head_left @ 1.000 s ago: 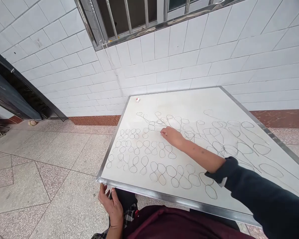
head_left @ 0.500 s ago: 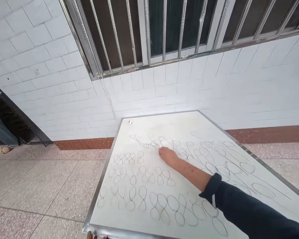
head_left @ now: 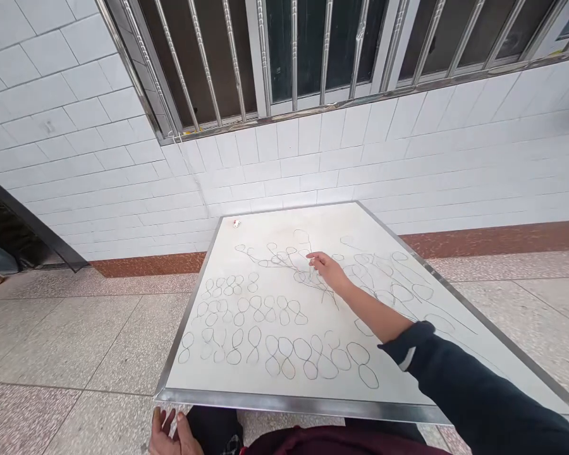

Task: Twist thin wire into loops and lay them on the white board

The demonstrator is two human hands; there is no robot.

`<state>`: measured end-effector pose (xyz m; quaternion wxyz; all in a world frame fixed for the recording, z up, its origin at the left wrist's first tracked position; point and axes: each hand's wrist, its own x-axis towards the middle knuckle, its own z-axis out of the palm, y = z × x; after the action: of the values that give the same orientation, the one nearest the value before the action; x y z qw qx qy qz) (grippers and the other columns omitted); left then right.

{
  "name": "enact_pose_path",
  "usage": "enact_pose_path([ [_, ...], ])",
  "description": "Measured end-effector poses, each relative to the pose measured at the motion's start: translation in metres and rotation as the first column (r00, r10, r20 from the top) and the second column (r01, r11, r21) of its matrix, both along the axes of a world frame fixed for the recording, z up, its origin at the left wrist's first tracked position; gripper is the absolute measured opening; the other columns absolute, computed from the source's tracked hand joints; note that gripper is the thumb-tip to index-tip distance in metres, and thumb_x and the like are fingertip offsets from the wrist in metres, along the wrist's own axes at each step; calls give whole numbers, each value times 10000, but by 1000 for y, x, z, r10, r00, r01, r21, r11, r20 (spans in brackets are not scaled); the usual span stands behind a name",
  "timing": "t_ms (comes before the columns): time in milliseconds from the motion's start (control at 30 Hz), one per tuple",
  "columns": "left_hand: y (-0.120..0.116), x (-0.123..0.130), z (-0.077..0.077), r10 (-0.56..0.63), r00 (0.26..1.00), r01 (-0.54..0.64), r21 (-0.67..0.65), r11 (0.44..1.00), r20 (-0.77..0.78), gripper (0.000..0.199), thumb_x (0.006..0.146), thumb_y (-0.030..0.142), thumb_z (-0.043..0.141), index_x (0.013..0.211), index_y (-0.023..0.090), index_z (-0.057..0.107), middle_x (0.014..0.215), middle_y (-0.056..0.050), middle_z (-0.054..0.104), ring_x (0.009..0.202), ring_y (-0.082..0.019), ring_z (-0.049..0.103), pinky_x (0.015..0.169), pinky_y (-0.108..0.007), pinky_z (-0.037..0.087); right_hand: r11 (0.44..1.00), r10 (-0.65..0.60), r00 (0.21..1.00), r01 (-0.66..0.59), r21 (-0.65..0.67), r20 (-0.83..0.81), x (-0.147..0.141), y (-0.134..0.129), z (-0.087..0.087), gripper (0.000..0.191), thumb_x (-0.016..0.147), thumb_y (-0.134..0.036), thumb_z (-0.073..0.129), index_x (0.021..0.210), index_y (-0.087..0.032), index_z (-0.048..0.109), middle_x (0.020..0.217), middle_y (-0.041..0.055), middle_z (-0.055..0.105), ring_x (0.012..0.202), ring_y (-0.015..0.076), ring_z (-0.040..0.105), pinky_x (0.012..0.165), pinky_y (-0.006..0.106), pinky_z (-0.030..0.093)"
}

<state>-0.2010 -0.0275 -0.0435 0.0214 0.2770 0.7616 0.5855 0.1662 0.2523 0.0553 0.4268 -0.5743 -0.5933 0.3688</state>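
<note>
A white board [head_left: 322, 341] with a metal frame lies flat in front of me, covered in thin dark pen loops and figure-eight shapes. Over its upper middle is my right hand [head_left: 326, 266], the thumb and index finger stretched to the left and slightly apart, among drawn curves. Nothing can be made out between its fingers. Near the board's front left corner, just below the frame, my left hand [head_left: 173, 435] has its fingers spread and holds nothing. A small white and red object [head_left: 237, 223] sits at the board's far left corner.
Behind the board is a white tiled wall [head_left: 265, 164] with a barred window [head_left: 308, 57] above. A dark doorway [head_left: 14, 227] is at the left. Speckled floor tiles [head_left: 76, 328] surround the board. My legs and a dark red garment [head_left: 332, 441] show at the bottom.
The view has shifted, showing more of the board's front edge. A new loop shows near my right hand, whose fingers have loosened. More of my left hand is visible below the corner.
</note>
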Motion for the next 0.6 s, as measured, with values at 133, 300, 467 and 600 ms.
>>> enact_pose_path([
  [133,1,22,49,-74,994,65,113,991,78,550,809,395,620,1307,184,521,1215,-137,539,1227,-307,481,1012,-475,402,998,46,995,-42,44,-89,-12,-49,28,274,895,-373,446,1083,-260,610,909,25,618,821,166,511,704,291,398],
  [300,49,68,139,-546,615,399,373,838,569,378,778,299,713,1139,223,631,1102,-60,644,1060,-174,593,939,-307,448,940,319,800,-334,65,-509,-51,-139,61,230,918,-412,501,1024,-259,636,817,-6,528,627,113,389,622,272,333],
  [467,76,134,186,-712,80,517,582,628,698,431,766,158,731,1181,193,621,1248,-102,622,1054,-156,613,924,-284,470,863,318,514,-505,18,-797,-72,-209,69,213,894,-398,595,966,-210,664,751,0,476,619,98,326,550,242,238],
  [600,60,167,184,-749,24,508,637,579,662,427,776,178,735,1189,182,625,1209,-97,646,996,-140,630,904,-267,483,824,304,427,-567,10,-851,-69,-235,64,201,874,-374,637,919,-183,679,731,8,462,646,101,342,545,229,228],
])
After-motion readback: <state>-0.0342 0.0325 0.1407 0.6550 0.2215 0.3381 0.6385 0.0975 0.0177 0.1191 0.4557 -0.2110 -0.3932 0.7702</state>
